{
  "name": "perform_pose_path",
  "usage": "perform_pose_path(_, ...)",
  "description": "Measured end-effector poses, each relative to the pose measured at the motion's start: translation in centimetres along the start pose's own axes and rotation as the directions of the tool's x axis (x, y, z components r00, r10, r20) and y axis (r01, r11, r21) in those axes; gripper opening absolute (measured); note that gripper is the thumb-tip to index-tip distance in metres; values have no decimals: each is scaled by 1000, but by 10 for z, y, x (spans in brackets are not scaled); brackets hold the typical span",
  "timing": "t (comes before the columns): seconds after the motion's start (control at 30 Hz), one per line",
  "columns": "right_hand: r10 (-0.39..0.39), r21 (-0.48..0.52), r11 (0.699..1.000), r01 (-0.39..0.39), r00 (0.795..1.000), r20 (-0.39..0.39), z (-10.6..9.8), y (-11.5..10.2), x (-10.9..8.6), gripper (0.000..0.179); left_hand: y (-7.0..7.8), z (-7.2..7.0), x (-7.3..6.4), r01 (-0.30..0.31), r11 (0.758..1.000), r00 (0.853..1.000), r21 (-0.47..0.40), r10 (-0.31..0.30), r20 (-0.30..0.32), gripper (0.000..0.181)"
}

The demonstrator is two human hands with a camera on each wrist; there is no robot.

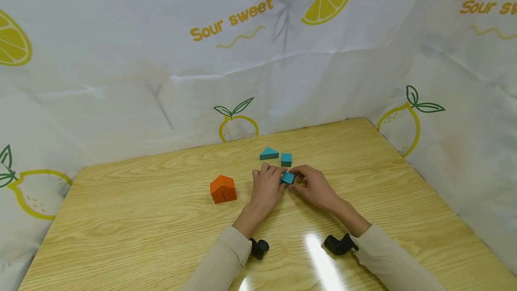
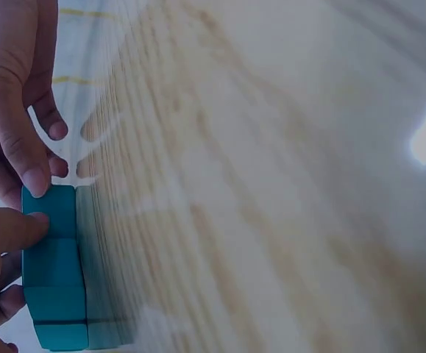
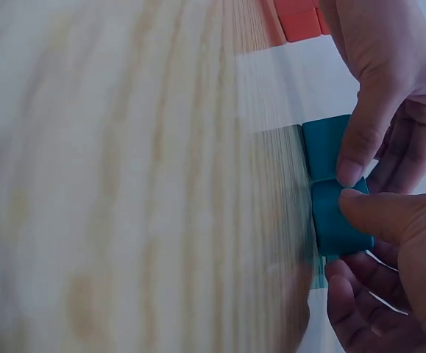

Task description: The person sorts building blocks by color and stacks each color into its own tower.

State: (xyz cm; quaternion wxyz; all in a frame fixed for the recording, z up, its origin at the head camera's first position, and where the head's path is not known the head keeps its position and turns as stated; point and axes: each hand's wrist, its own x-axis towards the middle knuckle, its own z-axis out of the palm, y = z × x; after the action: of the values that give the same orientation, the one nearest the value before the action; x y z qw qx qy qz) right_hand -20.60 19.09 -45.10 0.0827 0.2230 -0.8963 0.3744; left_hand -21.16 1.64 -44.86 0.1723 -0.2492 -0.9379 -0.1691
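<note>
Small blue blocks (image 1: 287,178) stand on the wooden table between my two hands. My left hand (image 1: 266,188) pinches a blue block (image 3: 321,147), its thumb on the near face and its fingers behind. From the other side my right hand (image 1: 317,188) grips an adjoining blue block (image 3: 338,224) between thumb and fingers. These two blocks touch side by side, and the two thumbs nearly meet at the seam. In the left wrist view, a dark line sets off another blue piece (image 2: 59,335) at the row's lower end. The fingers hide the blocks' far faces.
Behind my hands lie a blue triangular block (image 1: 269,153) and a blue cube (image 1: 286,160). To the left stands a house shape of orange blocks (image 1: 223,188). A lemon-printed white sheet (image 1: 202,62) rises at the table's back edge. Black wrist cameras (image 1: 340,244) hang below both sleeves.
</note>
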Motion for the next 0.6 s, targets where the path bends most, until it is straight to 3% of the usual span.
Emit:
perform_pose_path(0.27, 25, 63, 998, -26, 999, 26, -5, 1, -1, 36, -1, 0, 2, 22, 1000, 1000, -6, -22, 21, 36)
perform_pose_path(0.4, 7, 73, 997, -9, 1000, 26, -8, 0, -2, 35, -1, -2, 3, 29, 998, 999, -55, -28, 30, 36)
perform_pose_path(0.6, -63, 62, 996, 63, 998, -2, -15, -5, -4, 36, 1, -12, 1, 23, 986, 1000, -165, -24, -4, 36)
